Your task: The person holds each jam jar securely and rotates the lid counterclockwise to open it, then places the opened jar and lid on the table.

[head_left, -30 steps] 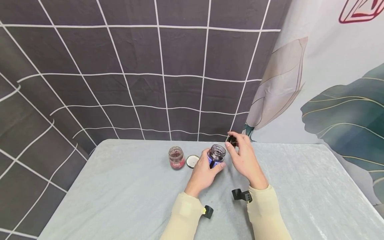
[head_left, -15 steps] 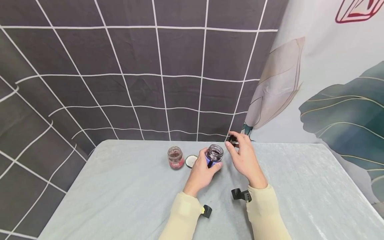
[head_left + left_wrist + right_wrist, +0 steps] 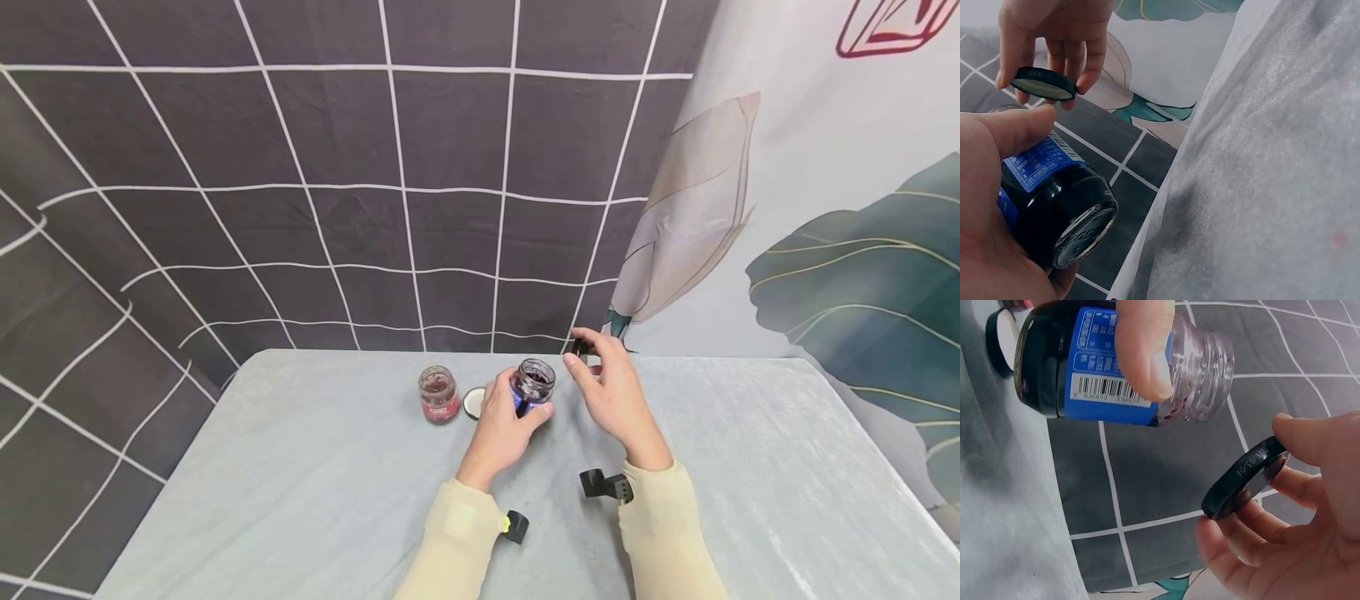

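Observation:
My left hand [image 3: 501, 429] grips a glass jar [image 3: 534, 385] with a blue label and dark contents. Its mouth is uncovered, and in the left wrist view its base shows, raised off the cloth. To the right, my right hand [image 3: 613, 393] pinches a black jar lid [image 3: 1241, 469] by its rim between thumb and fingers. The lid is tilted and apart from the jar's mouth. Left of the hands stands a second uncovered jar [image 3: 438, 396] with a red label. A lid with a white inside [image 3: 473, 403] lies beside it, partly hidden by my left hand.
A pale grey cloth [image 3: 315, 467] covers the table, whose back edge is just beyond the jars. Behind hangs a dark sheet with white grid lines [image 3: 337, 225], and a leaf-patterned curtain [image 3: 697, 208] is at the right.
My left hand and the blue-labelled jar have shifted slightly left, covering more of the white-insided lid. The black lid has turned a little in my right hand.

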Tool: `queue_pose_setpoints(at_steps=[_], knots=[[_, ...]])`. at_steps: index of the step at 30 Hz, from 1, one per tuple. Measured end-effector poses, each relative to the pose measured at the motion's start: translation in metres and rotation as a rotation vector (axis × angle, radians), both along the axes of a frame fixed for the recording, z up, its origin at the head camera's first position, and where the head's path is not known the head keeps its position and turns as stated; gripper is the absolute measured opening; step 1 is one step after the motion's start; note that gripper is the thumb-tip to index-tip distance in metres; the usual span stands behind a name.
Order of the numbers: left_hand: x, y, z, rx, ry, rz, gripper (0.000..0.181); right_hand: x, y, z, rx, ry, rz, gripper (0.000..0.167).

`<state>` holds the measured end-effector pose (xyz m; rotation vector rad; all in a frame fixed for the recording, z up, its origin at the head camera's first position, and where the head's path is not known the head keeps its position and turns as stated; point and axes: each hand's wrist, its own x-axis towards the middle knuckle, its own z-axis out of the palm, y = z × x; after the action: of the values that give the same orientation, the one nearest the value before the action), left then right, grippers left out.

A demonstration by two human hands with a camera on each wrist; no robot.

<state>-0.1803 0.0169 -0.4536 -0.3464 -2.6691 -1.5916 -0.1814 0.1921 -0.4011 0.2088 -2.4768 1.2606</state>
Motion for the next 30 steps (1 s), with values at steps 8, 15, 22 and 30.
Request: queue_pose_setpoints(at_steps=[8,15,22,30], knots=[[0.0,0.0,0.001,0.018,0.006,-0.01,0.074,0.001,0.006,0.0,-0.012,-0.038,0.026,0.042],[-0.001,0.001,-0.002,0.037,0.005,-0.008,0.073,0.005,0.013,-0.002,-0.003,-0.072,0.024,0.043],[0.0,0.001,-0.002,0.036,0.004,-0.016,0.073,0.006,0.017,-0.005,0.006,-0.083,0.026,0.045],[0.001,0.0,-0.001,0.043,0.013,-0.013,0.072,0.004,0.021,-0.01,0.009,-0.091,0.017,0.048]])
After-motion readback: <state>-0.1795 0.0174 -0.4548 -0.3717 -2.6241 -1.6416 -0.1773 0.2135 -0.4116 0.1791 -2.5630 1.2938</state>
